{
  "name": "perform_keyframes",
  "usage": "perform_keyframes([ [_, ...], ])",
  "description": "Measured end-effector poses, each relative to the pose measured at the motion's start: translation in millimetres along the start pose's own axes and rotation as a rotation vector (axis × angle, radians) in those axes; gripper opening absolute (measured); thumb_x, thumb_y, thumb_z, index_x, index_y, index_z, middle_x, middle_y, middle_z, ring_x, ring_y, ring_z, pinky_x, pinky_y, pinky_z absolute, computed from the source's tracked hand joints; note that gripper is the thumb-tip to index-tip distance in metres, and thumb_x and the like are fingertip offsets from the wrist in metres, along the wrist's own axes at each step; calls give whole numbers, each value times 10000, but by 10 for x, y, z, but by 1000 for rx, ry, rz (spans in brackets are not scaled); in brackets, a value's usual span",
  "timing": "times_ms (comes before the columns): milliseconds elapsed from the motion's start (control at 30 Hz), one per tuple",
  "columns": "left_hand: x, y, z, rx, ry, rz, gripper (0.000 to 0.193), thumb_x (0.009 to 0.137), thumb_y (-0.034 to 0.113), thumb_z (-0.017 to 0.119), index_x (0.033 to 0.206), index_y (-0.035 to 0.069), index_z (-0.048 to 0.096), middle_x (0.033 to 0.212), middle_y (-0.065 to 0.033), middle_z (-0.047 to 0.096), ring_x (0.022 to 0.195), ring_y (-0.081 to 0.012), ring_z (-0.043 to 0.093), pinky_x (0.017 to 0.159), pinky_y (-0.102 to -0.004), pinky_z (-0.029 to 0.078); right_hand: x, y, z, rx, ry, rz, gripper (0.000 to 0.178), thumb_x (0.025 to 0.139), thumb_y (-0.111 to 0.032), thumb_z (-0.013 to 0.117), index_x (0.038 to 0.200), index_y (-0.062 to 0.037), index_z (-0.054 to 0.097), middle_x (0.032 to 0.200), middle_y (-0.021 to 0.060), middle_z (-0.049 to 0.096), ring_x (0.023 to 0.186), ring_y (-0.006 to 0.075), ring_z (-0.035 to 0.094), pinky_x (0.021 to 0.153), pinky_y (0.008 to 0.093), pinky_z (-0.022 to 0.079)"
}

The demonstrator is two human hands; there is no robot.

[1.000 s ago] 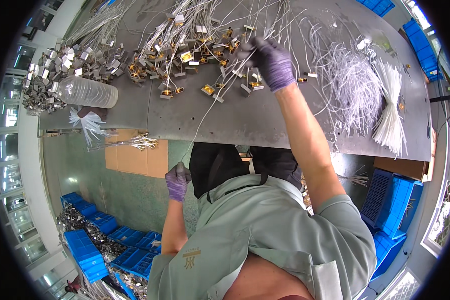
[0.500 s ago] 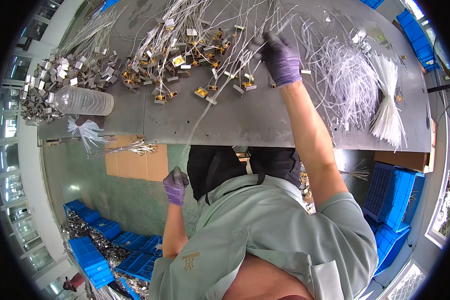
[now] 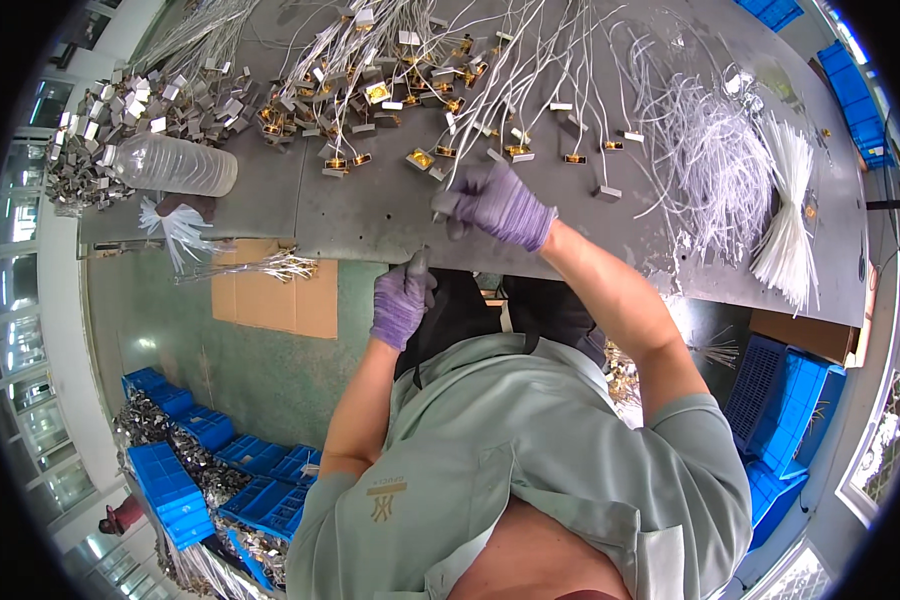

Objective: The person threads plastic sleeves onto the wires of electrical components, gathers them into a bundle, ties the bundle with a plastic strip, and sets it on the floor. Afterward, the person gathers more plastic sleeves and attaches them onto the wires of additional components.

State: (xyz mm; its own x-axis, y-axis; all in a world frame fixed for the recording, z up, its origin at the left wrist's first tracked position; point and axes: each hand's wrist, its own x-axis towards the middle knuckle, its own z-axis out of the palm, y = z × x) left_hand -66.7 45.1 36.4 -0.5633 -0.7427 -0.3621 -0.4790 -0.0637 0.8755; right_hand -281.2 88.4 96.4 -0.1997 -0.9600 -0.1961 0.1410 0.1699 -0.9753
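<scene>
R hand (image 3: 495, 203) fingers pinch white wires (image 3: 470, 150) (over table (image 3: 370, 215)); L hand (image 3: 402, 300) curled at edge.

Head camera: we look steeply down, close over our chest, grey table (image 3: 370, 215) beyond, floor (image 3: 260, 380) left.

Clear plastic bottle (image 3: 175, 165) lying on the grey workbench (image 3: 370, 215); cardboard sheet (image 3: 275, 295) on the green floor below; blue crates (image 3: 185, 480) holding metal parts.
</scene>
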Motion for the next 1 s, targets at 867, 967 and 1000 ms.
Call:
perform_keyframes([
  [867,419,470,-3,-227,-84,320,448,941,438,475,941,11,612,662,-29,586,540,-106,531,510,-246,423,-25,64,94,35,41,116,292,844,-242,675,764,35,625,584,63,601,442,103,548,430,261,437],
  [967,479,591,38,-323,-125,245,508,950,495,419,953,24,610,664,-22,590,537,-105,542,497,-248,423,-67,-2,153,42,23,147,278,847,-234,661,769,32,637,587,70,609,434,112,545,429,266,435],
  [1000,519,606,47,-313,-169,234,540,951,523,393,983,29,611,667,-18,594,544,-101,549,498,-246,425,-73,-35,157,-26,24,194,271,846,-230,654,772,31,642,591,76,615,431,117,545,429,267,435],
])
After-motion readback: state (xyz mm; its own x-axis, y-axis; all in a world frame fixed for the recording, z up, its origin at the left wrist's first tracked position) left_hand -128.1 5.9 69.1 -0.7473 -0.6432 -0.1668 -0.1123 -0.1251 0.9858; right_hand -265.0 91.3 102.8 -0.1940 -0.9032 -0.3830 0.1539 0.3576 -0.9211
